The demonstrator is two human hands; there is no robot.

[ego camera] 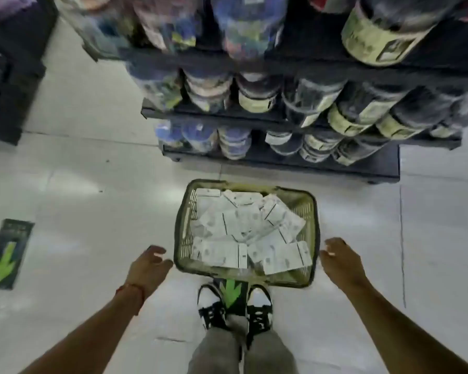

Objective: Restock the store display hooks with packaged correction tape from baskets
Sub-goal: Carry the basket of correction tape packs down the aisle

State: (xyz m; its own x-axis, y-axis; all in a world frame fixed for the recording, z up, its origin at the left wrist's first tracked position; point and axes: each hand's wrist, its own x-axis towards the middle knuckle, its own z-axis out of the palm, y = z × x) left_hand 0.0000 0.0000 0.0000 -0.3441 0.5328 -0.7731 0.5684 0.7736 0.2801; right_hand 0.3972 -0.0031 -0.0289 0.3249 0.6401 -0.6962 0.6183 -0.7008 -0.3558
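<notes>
Both forearms reach down; left hand (149, 265) and right hand (341, 259) hang relaxed, empty, flanking the green basket (312, 211) on the floor. Packaged correction tape (243, 228) fills it: light, stiff, slippery cards, best pinched at the edges.

The basket (315, 225) at the centre of the frame is olive green, its walls a fine lattice. The packets (254, 228) heaped in it are white with faint grey print and thin dark lines. The floor (92, 184) is pale grey-white tile with darker joints. A floor sticker (7, 253) at the lower left is black with a bright green arrow; a second sticker (230, 292) of the same colours shows between the shoes (212, 306), which are black and white. The trousers (222, 352) are grey. A red thread (135, 288) circles the left wrist. The shelves (281, 160) across the top are black, stocked with jars (257, 95) in blue, dark and mixed colours, many with pale yellow-green labels.
</notes>
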